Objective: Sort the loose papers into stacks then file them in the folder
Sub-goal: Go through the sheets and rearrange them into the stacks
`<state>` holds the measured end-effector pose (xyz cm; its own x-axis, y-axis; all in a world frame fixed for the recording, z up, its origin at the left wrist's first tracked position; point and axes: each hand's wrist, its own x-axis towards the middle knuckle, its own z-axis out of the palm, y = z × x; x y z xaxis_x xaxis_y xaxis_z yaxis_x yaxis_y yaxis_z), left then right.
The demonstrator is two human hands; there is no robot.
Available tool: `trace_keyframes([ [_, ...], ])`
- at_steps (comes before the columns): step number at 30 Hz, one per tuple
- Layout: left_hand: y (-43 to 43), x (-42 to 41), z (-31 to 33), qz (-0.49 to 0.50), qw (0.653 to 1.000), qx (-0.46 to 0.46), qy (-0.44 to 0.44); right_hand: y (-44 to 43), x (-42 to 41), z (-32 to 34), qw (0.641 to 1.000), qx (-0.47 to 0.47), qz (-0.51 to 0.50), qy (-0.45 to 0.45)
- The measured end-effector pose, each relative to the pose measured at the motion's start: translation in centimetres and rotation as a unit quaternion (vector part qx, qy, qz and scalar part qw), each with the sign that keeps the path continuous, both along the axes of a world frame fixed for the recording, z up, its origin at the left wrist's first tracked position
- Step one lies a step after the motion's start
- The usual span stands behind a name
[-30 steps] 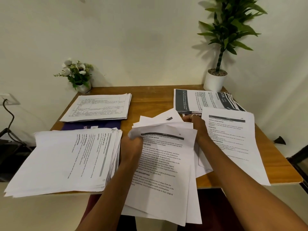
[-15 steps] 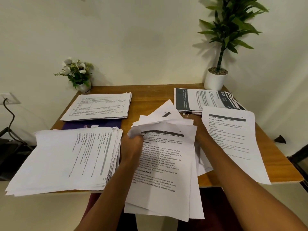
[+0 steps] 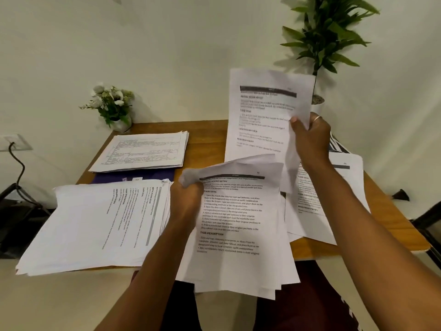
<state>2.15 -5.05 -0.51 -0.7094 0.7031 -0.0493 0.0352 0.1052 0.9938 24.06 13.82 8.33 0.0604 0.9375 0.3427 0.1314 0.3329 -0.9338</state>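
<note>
We see a wooden worktop (image 3: 207, 139) set against a pale wall, most of it covered with paper. The biggest pile is a thick stack (image 3: 95, 225) at the near left corner, its print turned sideways and its near side overhanging the edge. Next to it, at the middle of the near edge, a loose bundle (image 3: 233, 223) of printed sheets hangs past the worktop towards us. Above it, a single sheet (image 3: 262, 111) is held upright in the air over the far right part of the worktop. A looser pile (image 3: 304, 211) lies along the right edge, partly under the right forearm. A flat stack of forms (image 3: 143, 151) sits near the far left corner, resting on the dark blue folder (image 3: 133, 175), which shows only as a strip between that stack and the big one. A tall potted plant (image 3: 327, 39) stands at the far right corner, a small pot of white flowers (image 3: 112, 106) at the far left. The left hand (image 3: 188, 201) grips the bundle's top left corner, fingers curled tight and crumpling the paper. The right hand (image 3: 310, 137) pinches the single sheet's right edge between thumb and fingers, and one finger wears a ring (image 3: 317, 118).
</note>
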Motion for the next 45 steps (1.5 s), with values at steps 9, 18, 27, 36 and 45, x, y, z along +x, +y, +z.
trace_keyframes([
  [9,0.0,-0.6,0.3,-0.015,0.993,-0.008,-0.117,-1.9,-1.0,2.7,0.991,0.056,0.018,0.117],
  [18,0.0,0.1,-0.5,-0.031,0.988,0.009,-0.148,-1.9,-0.6,2.0,0.975,0.078,-0.043,0.202],
  [27,0.3,0.2,-0.3,-0.020,0.983,0.001,-0.183,-1.4,-1.2,-3.9,0.987,-0.077,0.136,-0.043],
  [36,0.5,-0.1,1.0,-0.034,0.972,-0.005,-0.232,-3.0,-1.6,-3.9,0.945,-0.225,0.223,-0.075],
  [45,1.0,0.0,1.7,0.003,0.972,-0.007,-0.237,-3.6,-0.2,-4.5,0.861,-0.279,0.409,0.117],
])
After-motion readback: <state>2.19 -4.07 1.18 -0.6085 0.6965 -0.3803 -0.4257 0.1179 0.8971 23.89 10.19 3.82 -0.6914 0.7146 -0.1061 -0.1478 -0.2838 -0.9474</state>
